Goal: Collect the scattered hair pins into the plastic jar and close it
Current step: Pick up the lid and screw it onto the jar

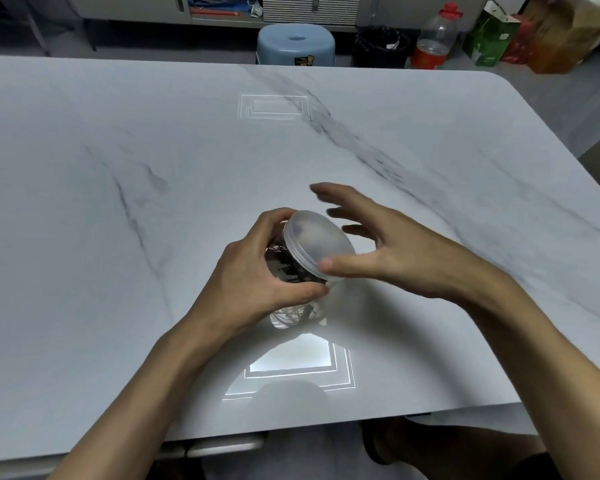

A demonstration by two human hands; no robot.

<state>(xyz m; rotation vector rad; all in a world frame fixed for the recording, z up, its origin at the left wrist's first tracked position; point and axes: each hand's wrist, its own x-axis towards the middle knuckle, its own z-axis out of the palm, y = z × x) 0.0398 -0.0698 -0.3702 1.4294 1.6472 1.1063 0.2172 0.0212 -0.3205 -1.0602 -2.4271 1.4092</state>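
A clear plastic jar [293, 271] is tilted toward the right just above the table, with dark hair pins [286, 265] showing through its wall. My left hand [257, 275] is wrapped around the jar's body. A translucent lid [317, 242] sits on the jar's mouth. My right hand [388, 251] is beside the lid with fingers spread; its thumb tip touches the lid's rim, the other fingers are off it. No loose pins are visible on the table.
The white marble-pattern table [153, 202] has its near edge at the bottom and a rounded far right corner. Beyond it stand a blue stool [295, 43], a black bin [380, 46], a red-capped bottle [433, 39] and boxes [492, 36].
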